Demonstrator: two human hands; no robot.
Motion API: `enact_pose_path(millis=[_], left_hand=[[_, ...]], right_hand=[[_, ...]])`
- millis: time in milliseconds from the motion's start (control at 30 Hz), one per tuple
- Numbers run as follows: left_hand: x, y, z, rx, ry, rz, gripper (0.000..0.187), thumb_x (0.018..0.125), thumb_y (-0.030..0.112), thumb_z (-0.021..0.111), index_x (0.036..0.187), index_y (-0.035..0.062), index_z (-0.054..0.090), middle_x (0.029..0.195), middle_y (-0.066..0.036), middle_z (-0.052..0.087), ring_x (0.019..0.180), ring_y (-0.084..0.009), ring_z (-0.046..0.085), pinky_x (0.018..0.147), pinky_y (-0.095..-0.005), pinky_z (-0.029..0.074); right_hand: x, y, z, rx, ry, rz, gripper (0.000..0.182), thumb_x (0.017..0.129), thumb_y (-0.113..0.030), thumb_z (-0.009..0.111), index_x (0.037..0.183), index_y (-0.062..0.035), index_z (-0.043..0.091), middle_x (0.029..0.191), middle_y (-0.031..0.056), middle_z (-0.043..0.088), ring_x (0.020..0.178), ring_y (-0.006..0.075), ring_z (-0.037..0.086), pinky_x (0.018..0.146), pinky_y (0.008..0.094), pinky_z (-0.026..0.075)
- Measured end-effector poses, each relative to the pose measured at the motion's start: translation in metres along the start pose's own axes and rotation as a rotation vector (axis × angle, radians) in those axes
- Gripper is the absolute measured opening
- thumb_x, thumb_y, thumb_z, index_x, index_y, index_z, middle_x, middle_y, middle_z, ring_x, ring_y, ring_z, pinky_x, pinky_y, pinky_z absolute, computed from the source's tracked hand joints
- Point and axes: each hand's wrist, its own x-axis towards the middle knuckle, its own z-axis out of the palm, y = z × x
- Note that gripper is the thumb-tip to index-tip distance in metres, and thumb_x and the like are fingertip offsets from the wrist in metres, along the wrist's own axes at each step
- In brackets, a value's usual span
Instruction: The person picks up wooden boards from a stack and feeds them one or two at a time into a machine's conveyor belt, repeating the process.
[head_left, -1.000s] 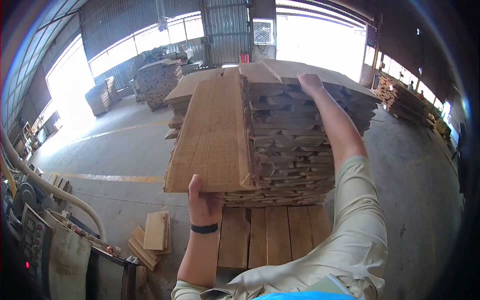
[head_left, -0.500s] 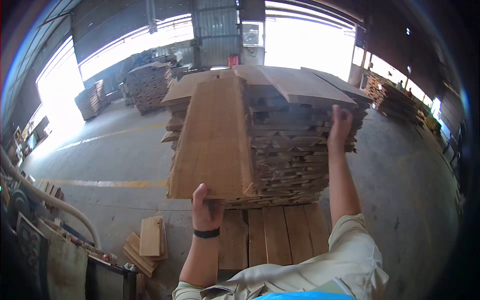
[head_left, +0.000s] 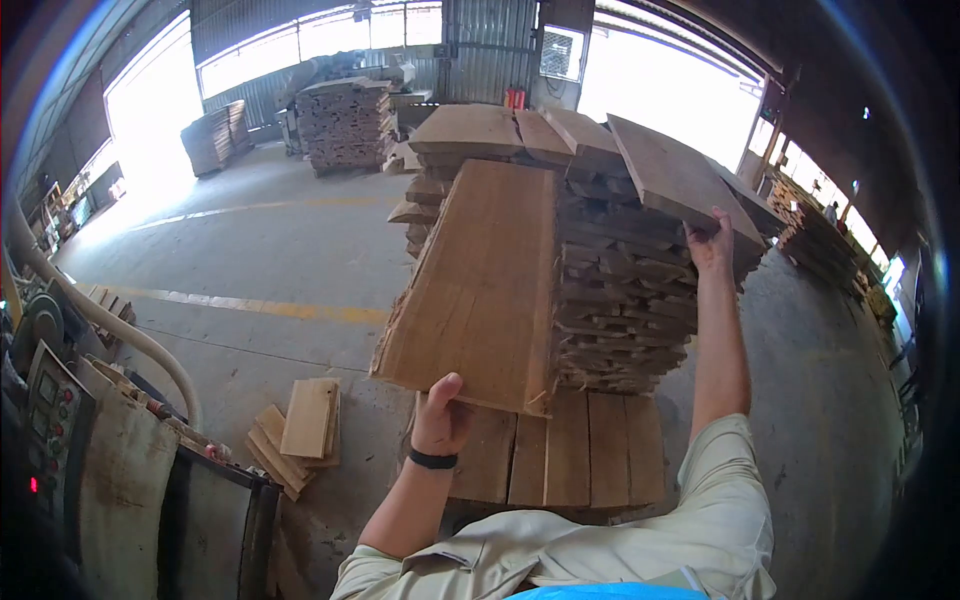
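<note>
My left hand (head_left: 440,422) grips the near end of a long brown wooden board (head_left: 480,285), thumb on top and fingers out of sight beneath. The board slopes away from me, its far end at the large stack of rough planks (head_left: 625,290). At the stack's right, my right hand (head_left: 711,243) is closed on the near end of another wide board (head_left: 680,180), which is tilted on top of the pile. More boards (head_left: 465,130) lie across the top of the stack.
Planks laid side by side (head_left: 570,460) form a low surface before me. Short offcuts (head_left: 308,420) lie on the floor at the left, beside a machine with a control panel (head_left: 52,420) and a hose (head_left: 150,345). Other plank stacks (head_left: 345,125) stand farther back.
My right hand has gone from beside the stack's top edge to gripping a board, whose near end is now tilted. The view has turned left, and the left-hand board stays held.
</note>
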Motion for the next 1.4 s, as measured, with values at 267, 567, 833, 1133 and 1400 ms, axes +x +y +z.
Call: enact_pose_path(millis=[267,567,833,1133,1400], left_hand=[[-0.068,0.031,-0.029,0.107,0.055,0.045,0.069,0.079,0.014,0.077,0.139,0.0040,0.046,0.132,-0.008,0.056,0.123,-0.0261,0.056,0.104,-0.0423,0.047],[-0.190,0.029,-0.042,0.098,0.213,0.063,0.067,0.080,0.011,0.075,0.140,0.0052,0.045,0.136,-0.009,0.056,0.124,-0.0254,0.056,0.105,-0.0420,0.048],[-0.321,0.000,-0.035,0.166,0.408,0.155,0.065,0.084,0.010,0.072,0.141,0.0033,0.043,0.138,-0.010,0.055,0.127,-0.0251,0.055,0.107,-0.0419,0.048],[-0.461,0.029,-0.005,0.219,0.623,0.375,0.066,0.081,0.016,0.074,0.138,0.0024,0.043,0.131,-0.010,0.057,0.121,-0.0238,0.059,0.100,-0.0399,0.051],[-0.601,0.078,-0.024,0.198,0.839,0.713,0.061,0.081,0.014,0.073,0.135,0.0031,0.046,0.125,-0.008,0.059,0.115,-0.0215,0.061,0.096,-0.0361,0.053]], right_hand=[[-0.183,0.012,-0.005,0.063,0.061,-0.095,0.049,0.084,-0.005,0.069,0.129,-0.0034,0.051,0.124,0.0109,0.059,0.113,0.0275,0.060,0.094,0.0438,0.056],[-0.355,-0.027,-0.072,0.126,0.148,-0.077,0.055,0.082,0.000,0.068,0.133,-0.0044,0.050,0.131,0.0104,0.057,0.120,0.0248,0.058,0.099,0.0419,0.055],[-0.470,-0.077,-0.114,0.082,0.093,0.184,0.061,0.080,-0.003,0.070,0.136,-0.0025,0.045,0.129,0.0119,0.056,0.122,0.0255,0.056,0.104,0.0404,0.052],[-0.554,-0.055,-0.083,-0.111,0.000,0.453,0.069,0.076,-0.011,0.072,0.139,-0.0024,0.043,0.130,0.0113,0.055,0.123,0.0267,0.055,0.104,0.0421,0.049],[-0.629,0.036,-0.057,-0.219,-0.091,0.821,0.068,0.076,-0.017,0.071,0.136,-0.0007,0.045,0.128,0.0106,0.058,0.121,0.0260,0.056,0.106,0.0406,0.045]])
